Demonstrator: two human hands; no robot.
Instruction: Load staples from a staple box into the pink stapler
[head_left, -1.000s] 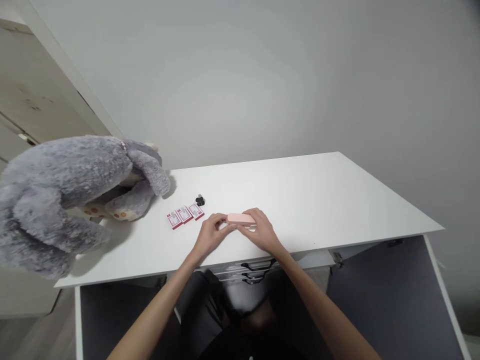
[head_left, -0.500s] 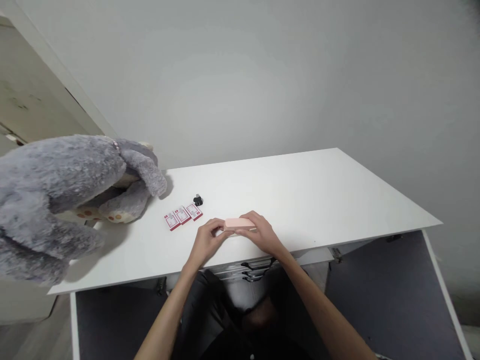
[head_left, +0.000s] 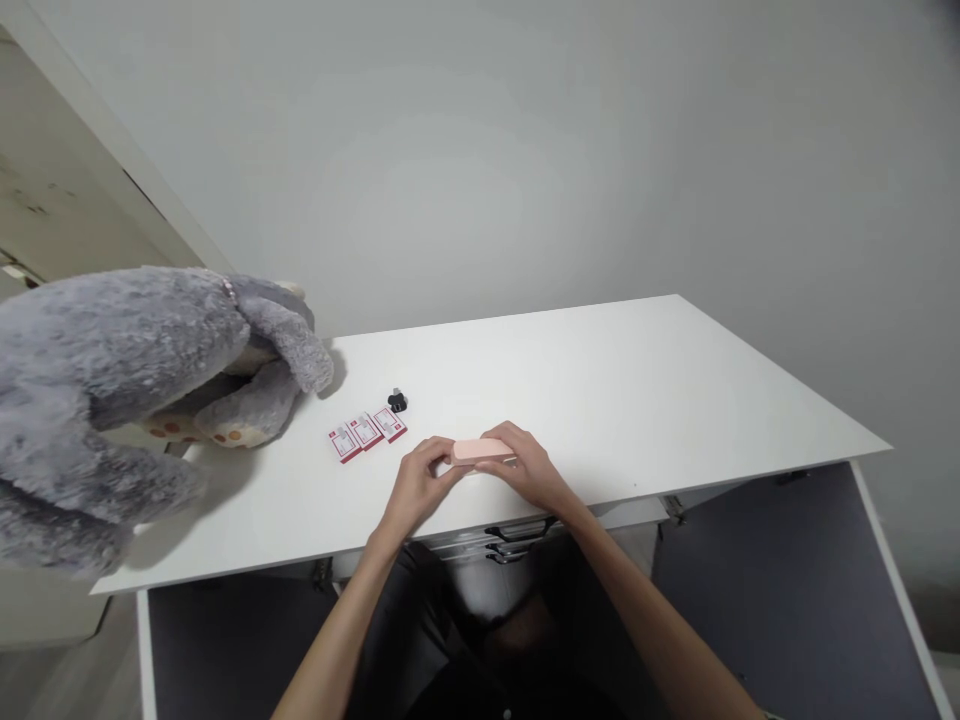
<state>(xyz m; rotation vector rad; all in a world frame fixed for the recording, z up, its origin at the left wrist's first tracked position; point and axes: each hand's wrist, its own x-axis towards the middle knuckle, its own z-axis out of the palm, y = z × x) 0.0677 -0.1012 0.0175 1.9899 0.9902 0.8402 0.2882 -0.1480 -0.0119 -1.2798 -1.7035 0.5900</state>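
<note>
A pale pink oblong case with rounded corners [head_left: 476, 451] is held level just above the desk, near its front edge. My left hand [head_left: 421, 482] is closed on the left end of the case, thumb at the near side. My right hand [head_left: 525, 468] grips the right end, its fingers bent over the far side. Left of my hands lie three small white cards or packets with red borders [head_left: 366, 431], side by side. Just behind them rests a small black item with a grey tip [head_left: 397, 400], too small to name.
A big grey plush toy [head_left: 150, 350] leans over the left end of the white desk [head_left: 600, 380]. Black drawer handles [head_left: 521, 533] show below the front edge. A grey wall [head_left: 480, 180] stands behind, and dark side panels [head_left: 780, 580] flank my legs.
Almost nothing differs. The view has shifted very slightly, and both hands keep their hold on the pink case.
</note>
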